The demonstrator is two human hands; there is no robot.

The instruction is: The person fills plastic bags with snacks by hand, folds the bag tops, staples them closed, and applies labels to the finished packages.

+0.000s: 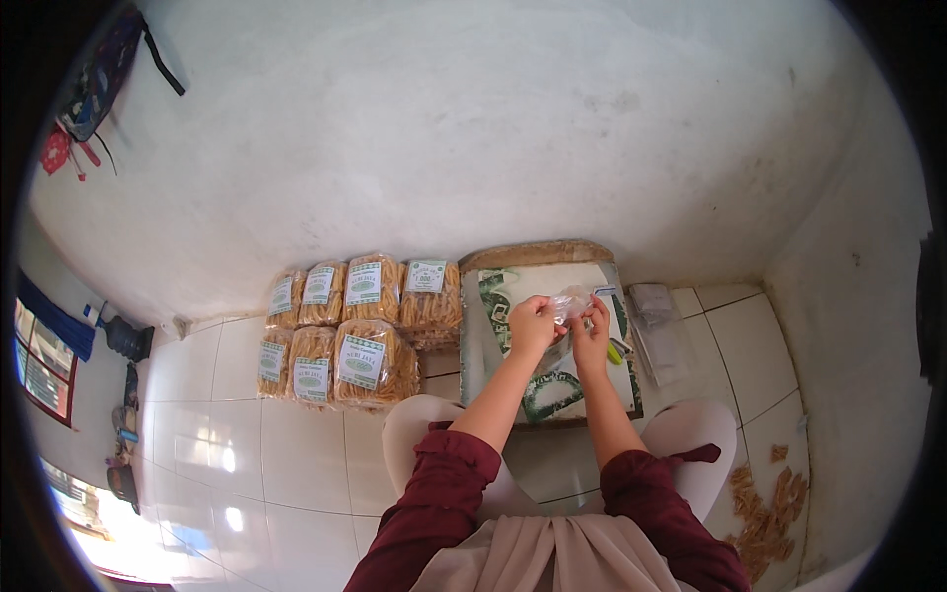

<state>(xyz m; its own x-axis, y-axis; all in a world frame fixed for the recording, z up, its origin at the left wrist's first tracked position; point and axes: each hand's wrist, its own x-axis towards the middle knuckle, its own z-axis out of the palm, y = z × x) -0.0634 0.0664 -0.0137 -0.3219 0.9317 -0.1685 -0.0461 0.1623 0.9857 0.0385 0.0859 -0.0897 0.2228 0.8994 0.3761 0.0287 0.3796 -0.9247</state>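
Between my two hands is a small clear plastic bag (pixel 569 302), crumpled and shiny. My left hand (pixel 533 326) pinches its left side, and my right hand (pixel 592 331) has its fingers closed on the right side. Both are held over a low board-topped table (pixel 543 279) with green printed patterns. Just right of my right hand lies a bright green-handled tool (pixel 616 352), partly hidden, its kind unclear. Close by is a pale blue-and-white item (pixel 606 291). Whether anything is inside the bag I cannot tell.
Stacked labelled packs of yellowish-brown sticks (pixel 365 363) stand left of the table. Flat clear bags (pixel 659 345) lie on its right. Loose brown pieces (pixel 764 518) are on the tiled floor (pixel 306 444) at lower right. A white wall (pixel 493 128) rises behind.
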